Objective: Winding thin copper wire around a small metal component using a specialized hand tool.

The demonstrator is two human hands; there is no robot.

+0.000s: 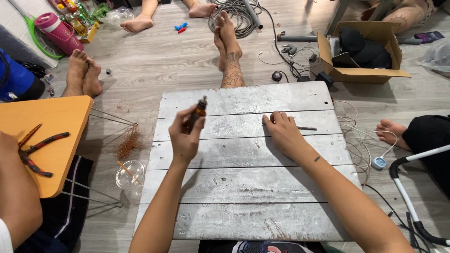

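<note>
Right now I have my left hand [185, 136] raised over the grey plank board [243, 215], its fingers closed around a small dark cylindrical tool [198, 114] with an amber band near its upper end. The tool stands nearly upright, tilted a little to the far right, its top poking clear above my fingertips and its lower part buried in the grip. My right hand [283, 133] lies flat on the board, fingers loosely spread and pressing down on a thin metal rod [305, 128] that runs left to right along a plank; its right end sticks out past my hand, and the rest is hidden under my fingers. So that hand pins rather than grips.

As I judge it, the step in hand is bringing the tool to the pinned rod: tool lifted and ready, workpiece held still. The next move calls for lowering the left hand to the right and slightly farther out, keeping the tool steady, and not letting the rod roll under the right fingers. Tool and rod are apart, with bare board between them.

Off to the left, on an orange table [70, 117], red-handled pliers [40, 152] lie beside another person's arm [16, 197]. A tuft of copper wire [129, 143] and a clear plastic cup [130, 174] sit on the floor between the tables.
</note>
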